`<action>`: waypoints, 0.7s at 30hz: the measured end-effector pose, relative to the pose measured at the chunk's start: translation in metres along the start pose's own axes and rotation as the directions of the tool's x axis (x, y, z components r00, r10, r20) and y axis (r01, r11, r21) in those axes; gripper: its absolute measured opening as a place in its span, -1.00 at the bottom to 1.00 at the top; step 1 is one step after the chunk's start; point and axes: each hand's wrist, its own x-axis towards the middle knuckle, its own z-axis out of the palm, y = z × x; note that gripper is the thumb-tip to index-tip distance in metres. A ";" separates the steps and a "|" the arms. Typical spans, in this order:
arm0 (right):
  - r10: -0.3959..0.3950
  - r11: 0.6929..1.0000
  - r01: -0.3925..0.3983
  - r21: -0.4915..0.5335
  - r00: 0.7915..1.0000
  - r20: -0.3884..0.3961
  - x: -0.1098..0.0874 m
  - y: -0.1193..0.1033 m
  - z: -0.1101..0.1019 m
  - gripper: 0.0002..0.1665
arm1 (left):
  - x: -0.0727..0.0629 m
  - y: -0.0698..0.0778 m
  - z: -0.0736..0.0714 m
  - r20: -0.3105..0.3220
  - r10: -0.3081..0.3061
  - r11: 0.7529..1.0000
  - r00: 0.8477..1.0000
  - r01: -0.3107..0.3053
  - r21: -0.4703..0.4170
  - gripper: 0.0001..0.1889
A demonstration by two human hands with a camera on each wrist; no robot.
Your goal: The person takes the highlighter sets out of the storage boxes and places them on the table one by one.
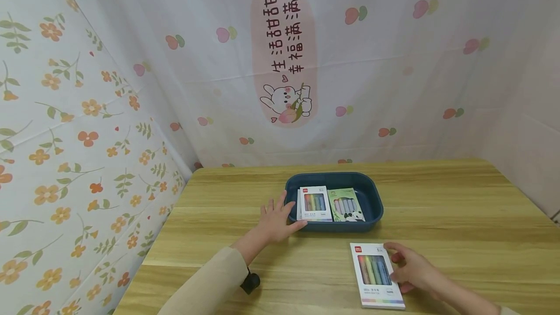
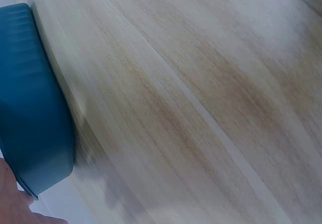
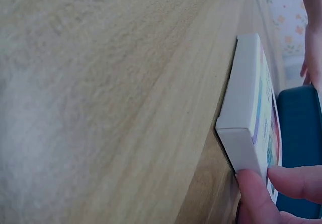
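Observation:
A white box of coloured pens (image 1: 377, 276) with a clear window lies on the table, right of centre. At its right edge my right hand (image 1: 413, 269) pinches it; in the right wrist view the thumb (image 3: 297, 181) is on the printed face and a finger (image 3: 255, 196) on the side. My left hand (image 1: 275, 220) has its fingers spread at the left end of a dark blue basket (image 1: 337, 227), touching the rim. Inside the basket are a similar white pen box (image 1: 316, 215) and a green panda box (image 1: 347, 196), side by side. Another box edge peeks out beneath the white one.
The wooden table (image 1: 459, 208) reaches back to a printed curtain (image 1: 372, 86). A flowered cloth (image 1: 78, 159) hangs along the left side. Beside the left sleeve shows a small black object (image 1: 251, 282), apparently attached at the wrist.

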 end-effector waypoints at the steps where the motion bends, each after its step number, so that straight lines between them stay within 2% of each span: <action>1: 0.002 1.000 -0.002 -0.015 1.000 -0.009 0.000 0.000 0.001 -0.19 | 0.000 0.000 0.000 0.000 0.001 1.000 1.000 -0.001 0.000 -0.16; 13: 0.010 0.993 -0.012 -0.116 1.000 -0.020 0.005 -0.006 0.004 -0.20 | -0.001 -0.001 0.000 -0.005 0.019 1.000 1.000 -0.019 -0.018 -0.08; 21: 0.000 0.996 0.000 -0.092 1.000 -0.009 0.005 -0.009 0.002 -0.20 | 0.001 -0.002 0.003 0.005 0.009 1.000 1.000 -0.009 -0.012 -0.13</action>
